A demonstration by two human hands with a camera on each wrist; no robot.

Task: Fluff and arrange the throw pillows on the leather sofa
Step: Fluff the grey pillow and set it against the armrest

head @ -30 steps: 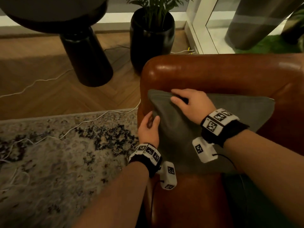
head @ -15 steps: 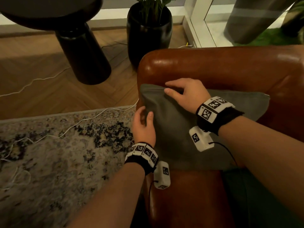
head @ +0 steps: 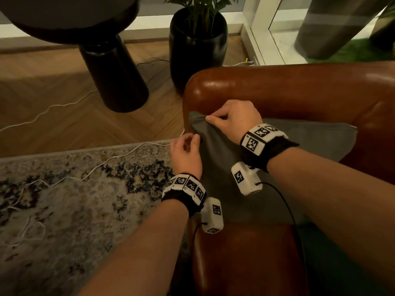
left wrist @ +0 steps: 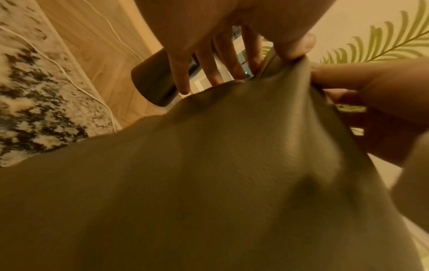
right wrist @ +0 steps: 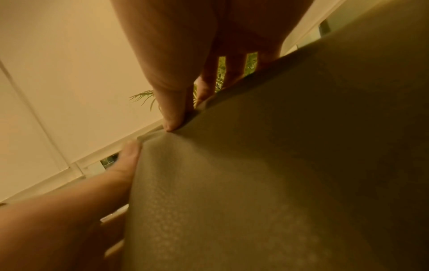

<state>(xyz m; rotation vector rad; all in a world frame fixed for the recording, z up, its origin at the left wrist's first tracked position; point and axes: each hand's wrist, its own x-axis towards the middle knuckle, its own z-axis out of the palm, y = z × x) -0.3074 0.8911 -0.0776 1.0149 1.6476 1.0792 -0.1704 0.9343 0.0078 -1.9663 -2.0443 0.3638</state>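
A grey throw pillow [head: 284, 159] leans against the back and arm of the brown leather sofa [head: 299, 90]. My right hand [head: 233, 118] pinches the pillow's top left corner between thumb and fingers; the right wrist view shows the thumb tip [right wrist: 170, 124] on the seam of the pillow [right wrist: 278, 174]. My left hand [head: 187, 149] holds the pillow's left edge just below that corner, thumb on the front, fingers behind. In the left wrist view the pillow [left wrist: 209, 183] fills the frame, and the left thumb [left wrist: 294, 45] presses its raised corner.
A black plant pot [head: 197, 48] with a palm stands behind the sofa arm. A dark round side table [head: 111, 69] stands on the wood floor to the left. White cables [head: 106, 161] cross a patterned rug [head: 64, 210]. A green cushion [head: 342, 263] lies at the lower right.
My right hand slid from flat on the pillow's top to a pinch on its corner. My left hand moved up the left edge. The pillow sits a little higher against the sofa back.
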